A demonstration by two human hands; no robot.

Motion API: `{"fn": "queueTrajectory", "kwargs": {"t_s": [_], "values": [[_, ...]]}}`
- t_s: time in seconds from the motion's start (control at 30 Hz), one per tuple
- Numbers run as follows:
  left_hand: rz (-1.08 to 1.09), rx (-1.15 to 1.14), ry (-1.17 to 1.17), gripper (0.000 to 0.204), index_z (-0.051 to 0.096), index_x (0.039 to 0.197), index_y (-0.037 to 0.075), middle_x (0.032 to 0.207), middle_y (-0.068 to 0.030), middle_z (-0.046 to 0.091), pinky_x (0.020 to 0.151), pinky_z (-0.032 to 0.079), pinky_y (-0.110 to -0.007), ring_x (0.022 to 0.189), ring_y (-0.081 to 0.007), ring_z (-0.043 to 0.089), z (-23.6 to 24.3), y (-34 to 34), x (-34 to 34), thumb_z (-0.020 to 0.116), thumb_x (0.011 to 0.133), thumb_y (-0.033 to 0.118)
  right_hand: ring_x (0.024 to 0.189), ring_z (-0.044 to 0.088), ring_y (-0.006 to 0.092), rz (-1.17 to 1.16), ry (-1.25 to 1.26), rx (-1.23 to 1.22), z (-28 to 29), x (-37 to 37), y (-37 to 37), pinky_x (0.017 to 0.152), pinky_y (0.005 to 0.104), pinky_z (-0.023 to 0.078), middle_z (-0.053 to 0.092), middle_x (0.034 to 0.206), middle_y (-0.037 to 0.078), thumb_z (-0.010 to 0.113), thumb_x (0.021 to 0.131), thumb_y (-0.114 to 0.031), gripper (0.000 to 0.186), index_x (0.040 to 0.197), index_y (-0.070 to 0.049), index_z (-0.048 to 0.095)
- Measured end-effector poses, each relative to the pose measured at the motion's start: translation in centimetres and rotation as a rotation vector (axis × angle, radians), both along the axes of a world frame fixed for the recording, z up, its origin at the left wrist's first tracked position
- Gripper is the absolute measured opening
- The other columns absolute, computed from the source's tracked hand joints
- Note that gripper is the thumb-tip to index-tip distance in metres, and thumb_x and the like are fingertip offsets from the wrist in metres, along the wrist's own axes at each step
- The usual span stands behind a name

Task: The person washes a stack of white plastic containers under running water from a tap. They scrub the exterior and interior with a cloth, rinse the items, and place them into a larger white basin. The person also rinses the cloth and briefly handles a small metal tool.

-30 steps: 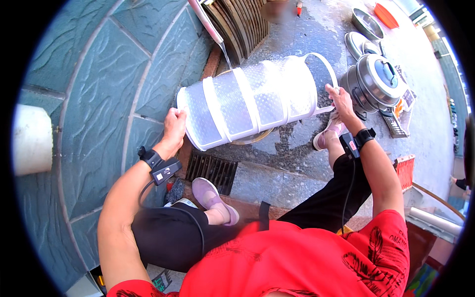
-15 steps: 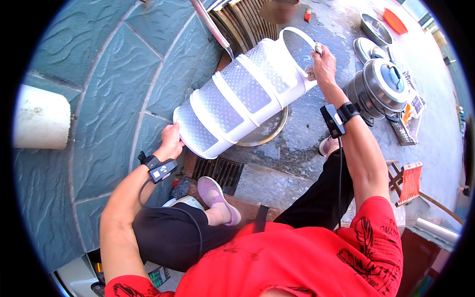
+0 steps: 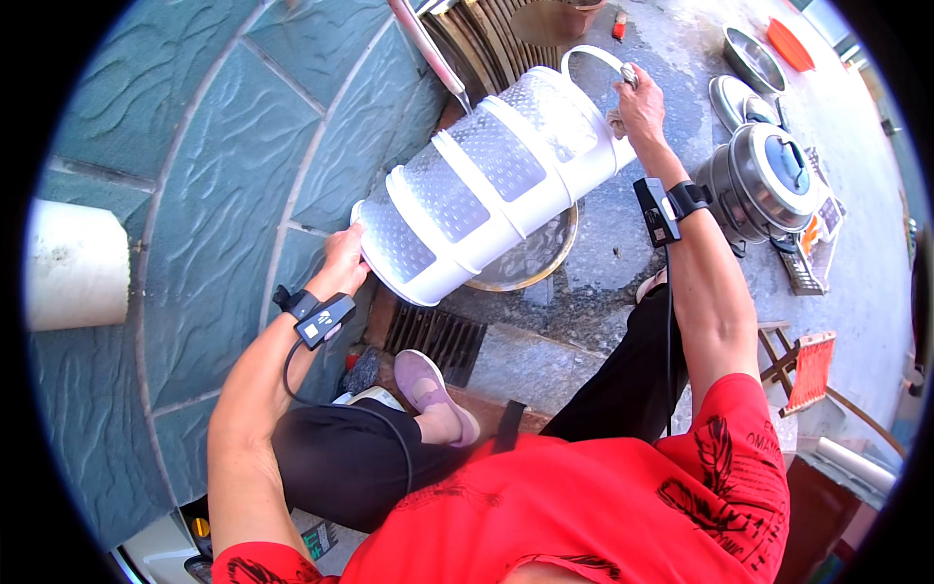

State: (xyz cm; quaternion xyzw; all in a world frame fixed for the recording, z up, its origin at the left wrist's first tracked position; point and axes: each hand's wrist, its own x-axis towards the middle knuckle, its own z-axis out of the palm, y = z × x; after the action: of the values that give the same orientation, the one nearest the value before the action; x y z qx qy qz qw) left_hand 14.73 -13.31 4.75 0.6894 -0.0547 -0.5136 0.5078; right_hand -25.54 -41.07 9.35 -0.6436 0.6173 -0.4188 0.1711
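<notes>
Here, gripped a tall white basket [image 3: 486, 185] aslant over the ground, pinching its base rim with the left hand [image 3: 343, 263] and holding its handle [image 3: 590, 50] at the other end in the curled fingers of the right hand [image 3: 642, 105]. Held also a pale, crumpled scrap [image 3: 616, 123] at the right fingers, too small to identify. Showed only the basket's dotted side, leaving the inside unseen. Covered much of a gold-rimmed basin [image 3: 556, 264] just below, with a watery glint in the exposed part; could not tell contact from a narrow gap. Had a thin dribble at the mouth of a pink pipe [image 3: 428, 54] close above, landing spot hidden. Farther right, had a lidded steel pot [image 3: 749, 195], contents concealed, beside a lattice crate [image 3: 800, 277] with something orange inside. Lost part of a blurred brown vessel [image 3: 556, 21] to the upper edge. Beyond, had a metal bowl [image 3: 754, 58] near an orange-red tub [image 3: 790, 44], interior hard to read.
</notes>
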Motion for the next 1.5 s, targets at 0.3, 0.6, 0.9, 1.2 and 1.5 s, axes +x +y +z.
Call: {"fn": "queueTrajectory", "kwargs": {"t_s": [0.3,0.6,0.9,1.2,1.5], "values": [[-0.01,0.092,-0.094,0.034,0.054,0.12,-0.003,0.112,-0.0151,0.064,0.083,0.056,-0.047,0.098,-0.0272,0.066,-0.8,0.0,0.8,0.052,0.099,0.024,0.107,0.061,0.0366,0.062,0.061,0.014,-0.3,1.1,-1.1,0.096,0.0414,0.046,0.065,0.113,0.022,0.06,0.083,-0.019,0.044,0.125,-0.007,0.061],[-0.081,0.045,-0.132,0.028,0.058,0.107,-0.004,0.098,-0.0134,0.066,0.069,0.058,-0.043,0.082,-0.0262,0.068,-1.7,-0.8,2.1,0.054,0.098,0.022,0.101,0.064,0.0356,0.086,0.092,0.098,-4.2,-2.9,0.2,0.089,0.0406,0.048,0.068,0.106,0.019,0.063,0.083,-0.024,0.04,0.119,-0.007,0.064],[-0.226,-0.039,-0.008,0.04,0.059,0.115,0.003,0.107,-0.0089,0.067,0.082,0.056,-0.042,0.097,-0.0213,0.066,0.1,1.8,2.6,0.061,0.094,0.037,0.073,0.051,0.0093,0.279,-0.626,0.626,-6.0,-8.3,4.9,0.065,0.0277,0.046,0.058,0.083,0.0,0.068,0.089,-0.025,0.024,0.099,-0.003,0.066],[-0.641,0.013,-0.008,0.042,0.059,0.117,0.004,0.108,-0.0085,0.067,0.085,0.055,-0.037,0.099,-0.0196,0.065,3.1,2.5,2.8,0.063,0.093,0.038,0.072,0.056,0.0112,0.057,-0.06,0.254,-4.8,-6.1,3.5,0.068,0.0292,0.046,0.063,0.08,0.001,0.066,0.087,-0.02,0.027,0.106,-0.001,0.066],[-0.345,0.098,-0.017,0.034,0.062,0.11,0.007,0.103,-0.007,0.068,0.078,0.057,-0.037,0.091,-0.0189,0.066,0.3,0.3,3.5,0.06,0.094,0.037,0.084,0.067,0.0236,0.051,-0.084,0.178,-5.5,-4.9,1.5,0.078,0.0355,0.05,0.07,0.091,0.013,0.068,0.081,-0.024,0.037,0.113,-0.005,0.066]]}}
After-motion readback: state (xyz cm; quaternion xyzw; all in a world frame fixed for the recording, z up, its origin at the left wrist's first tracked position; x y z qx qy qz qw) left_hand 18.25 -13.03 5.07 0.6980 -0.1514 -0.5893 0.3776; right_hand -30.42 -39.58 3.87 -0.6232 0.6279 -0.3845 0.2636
